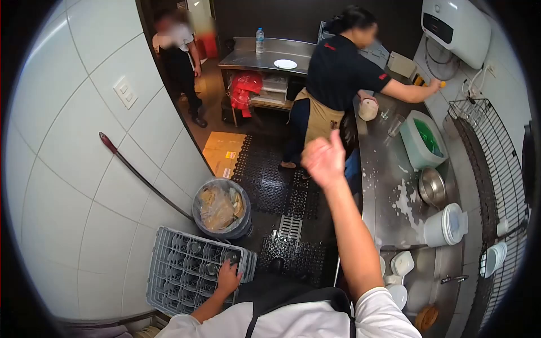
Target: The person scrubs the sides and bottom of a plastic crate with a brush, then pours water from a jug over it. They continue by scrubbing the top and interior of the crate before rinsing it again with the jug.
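Note:
My left hand [227,280] reaches down to the grey glass rack [156,269], its fingers closed around a drinking glass [232,257] in a compartment near the rack's right side. More glasses [212,268] stand in other compartments. My right arm stretches forward over the floor beside the steel counter. At its end my right hand [326,161] is raised with the thumb apart from the fingers, and nothing shows in it.
A lined bin [248,228] with waste stands behind the rack. Along the right runs a steel counter [383,208] with a green-filled tub [414,152], a metal bowl [433,188], a white bucket [442,226] and a sink with dishes. A co-worker [338,73] stands ahead; another person [177,56] is at the doorway.

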Demonstrator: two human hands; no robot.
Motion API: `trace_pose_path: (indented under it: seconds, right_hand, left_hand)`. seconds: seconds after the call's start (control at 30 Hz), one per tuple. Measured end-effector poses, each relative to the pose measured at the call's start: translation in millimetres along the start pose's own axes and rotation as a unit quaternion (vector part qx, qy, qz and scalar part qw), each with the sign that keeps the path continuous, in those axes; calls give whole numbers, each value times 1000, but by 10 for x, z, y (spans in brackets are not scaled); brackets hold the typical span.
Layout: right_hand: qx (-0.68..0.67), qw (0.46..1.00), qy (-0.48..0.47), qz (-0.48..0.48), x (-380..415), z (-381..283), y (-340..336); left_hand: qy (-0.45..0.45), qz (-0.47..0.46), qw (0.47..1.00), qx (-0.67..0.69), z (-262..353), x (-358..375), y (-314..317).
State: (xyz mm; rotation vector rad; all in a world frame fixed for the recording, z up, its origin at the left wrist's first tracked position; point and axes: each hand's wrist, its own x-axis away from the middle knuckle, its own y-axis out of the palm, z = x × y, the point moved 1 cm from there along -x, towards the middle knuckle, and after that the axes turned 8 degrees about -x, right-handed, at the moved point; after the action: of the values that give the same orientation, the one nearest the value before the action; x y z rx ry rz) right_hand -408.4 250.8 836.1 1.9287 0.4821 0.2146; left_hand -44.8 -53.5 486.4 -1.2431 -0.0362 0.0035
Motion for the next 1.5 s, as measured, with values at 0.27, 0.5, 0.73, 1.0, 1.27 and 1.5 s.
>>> trace_pose_path:
  seconds: [0.27,0.5,0.73,1.0,1.27,1.5]
  right_hand:
    - [675,690,260,-35,2319,1252,-956]
    - [567,751,150,304,5175,879,-1255]
    - [708,453,-45,540,8322,857,-1080]
    - [566,-33,47,822,11137,2061,-153]
    - [326,44,76,941,12449,3642,-254]
    - [353,-103,65,928,12873,4084,-453]
  left_hand:
    - [-5,32,996,-78,75,703,-56]
    - [3,-11,993,-118,147,1459,85]
    - [-224,-213,950,-37,515,1626,46]
    - [76,-184,928,-316,-357,1073,768]
    - [175,-312,828,-432,-356,1113,959]
    - [-107,-227,935,-252,-78,1311,616]
